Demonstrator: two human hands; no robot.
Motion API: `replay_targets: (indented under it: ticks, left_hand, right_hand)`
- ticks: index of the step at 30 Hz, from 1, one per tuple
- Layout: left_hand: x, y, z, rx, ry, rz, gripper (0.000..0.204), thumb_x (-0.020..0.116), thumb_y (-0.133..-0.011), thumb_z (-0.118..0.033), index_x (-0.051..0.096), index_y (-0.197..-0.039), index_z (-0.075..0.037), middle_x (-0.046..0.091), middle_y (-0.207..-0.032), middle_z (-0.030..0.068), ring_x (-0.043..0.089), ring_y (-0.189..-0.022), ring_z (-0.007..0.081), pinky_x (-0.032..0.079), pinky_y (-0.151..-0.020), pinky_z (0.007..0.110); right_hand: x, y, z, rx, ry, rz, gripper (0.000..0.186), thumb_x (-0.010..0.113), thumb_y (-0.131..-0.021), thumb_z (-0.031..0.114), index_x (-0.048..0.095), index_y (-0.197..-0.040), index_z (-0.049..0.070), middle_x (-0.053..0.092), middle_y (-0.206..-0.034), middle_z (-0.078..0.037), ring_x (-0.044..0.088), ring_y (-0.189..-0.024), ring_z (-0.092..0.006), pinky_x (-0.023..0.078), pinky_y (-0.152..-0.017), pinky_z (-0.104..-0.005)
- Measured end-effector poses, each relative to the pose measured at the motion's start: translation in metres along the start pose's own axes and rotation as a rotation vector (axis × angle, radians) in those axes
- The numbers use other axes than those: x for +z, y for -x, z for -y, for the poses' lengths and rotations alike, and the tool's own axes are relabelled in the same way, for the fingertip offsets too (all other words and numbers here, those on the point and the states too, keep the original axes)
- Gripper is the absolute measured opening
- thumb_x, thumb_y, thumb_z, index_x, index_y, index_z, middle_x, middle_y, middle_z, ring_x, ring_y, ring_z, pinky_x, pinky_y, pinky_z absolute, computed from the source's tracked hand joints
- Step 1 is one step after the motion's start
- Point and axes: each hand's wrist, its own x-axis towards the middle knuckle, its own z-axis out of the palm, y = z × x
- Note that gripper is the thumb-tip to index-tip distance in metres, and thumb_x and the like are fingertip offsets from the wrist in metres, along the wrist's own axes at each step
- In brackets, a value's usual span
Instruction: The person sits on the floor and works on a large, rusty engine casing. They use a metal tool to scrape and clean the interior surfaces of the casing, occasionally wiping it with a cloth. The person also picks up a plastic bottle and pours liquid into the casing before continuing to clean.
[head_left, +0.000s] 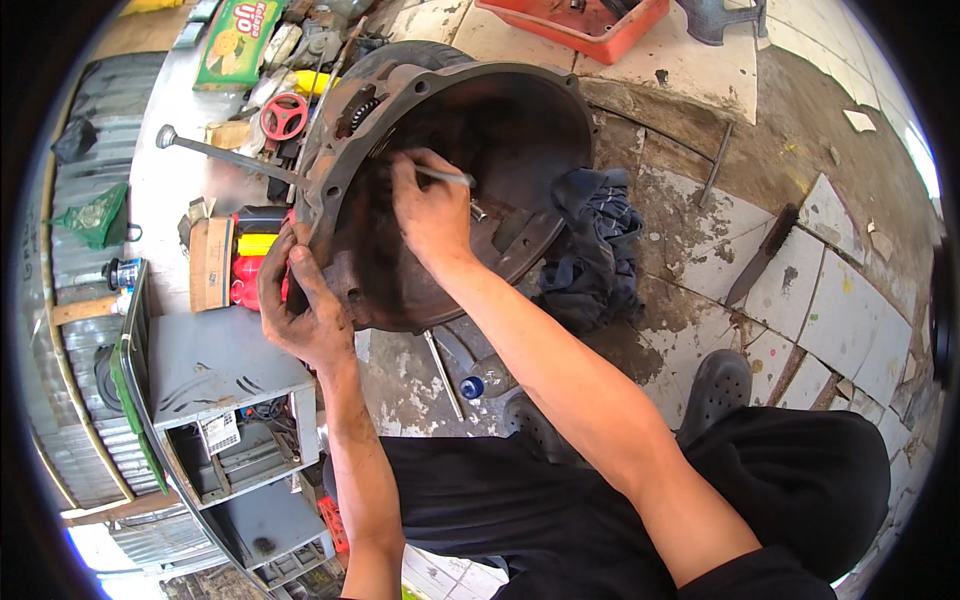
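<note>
A large, dirty bell housing, dark and greasy inside, stands in front of me with its wide mouth turned toward me. My left hand grips the left edge of its rim, fingers on the outer side and thumb against the flange. Inside the mouth, my right hand is closed round a thin grey metal rod; its far end is lost in the dark interior. Below that hand a small shiny shaft end shows. From the housing's left side sticks out a long metal lever with a round end.
A crumpled dark blue cloth hangs against the housing's right edge. Below lie a plastic bottle and a metal bar. Top right is a red tray. Left stand a grey metal cabinet and a cluttered bench. Broken tiles cover the floor.
</note>
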Motion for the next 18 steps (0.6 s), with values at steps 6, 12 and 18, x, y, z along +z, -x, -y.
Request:
replay_targets:
  ticks: [6, 12, 18]
  left_hand:
    - [0.003, -0.001, -0.006, -0.042, 0.052, 0.013, 0.018, 0.062, -0.097, -0.009, 0.066, -0.108, 0.004, 0.071, -0.11, 0.0143, 0.066, -0.106, 0.0235, 0.05, -0.095, 0.035]
    - [0.001, -0.002, 0.001, 0.048, 0.024, 0.014, 0.018, 0.064, -0.096, -0.01, 0.066, -0.108, 0.003, 0.071, -0.11, 0.0132, 0.066, -0.107, 0.0236, 0.051, -0.094, 0.035]
    - [-0.003, 0.0, 0.004, 0.059, -0.023, 0.019, 0.018, 0.066, -0.095, -0.011, 0.067, -0.109, 0.0, 0.071, -0.11, 0.0112, 0.067, -0.103, 0.0212, 0.052, -0.089, 0.032]
  right_hand:
    - [-0.032, 0.042, -0.075, 0.073, 0.243, 0.087, 0.019, 0.061, -0.09, 0.014, 0.072, -0.1, 0.002, 0.07, -0.094, -0.023, 0.069, -0.092, -0.0384, 0.055, -0.079, -0.0412]
    - [-0.019, 0.031, -0.044, -0.445, 0.172, 0.132, 0.021, 0.064, -0.089, 0.01, 0.07, -0.108, 0.001, 0.071, -0.09, -0.019, 0.07, -0.087, -0.0351, 0.055, -0.074, -0.0383]
    - [-0.034, -0.037, -0.014, -0.439, 0.303, 0.539, 0.014, 0.068, -0.084, 0.012, 0.074, -0.094, 0.004, 0.072, -0.09, -0.019, 0.07, -0.084, -0.0349, 0.056, -0.074, -0.0403]
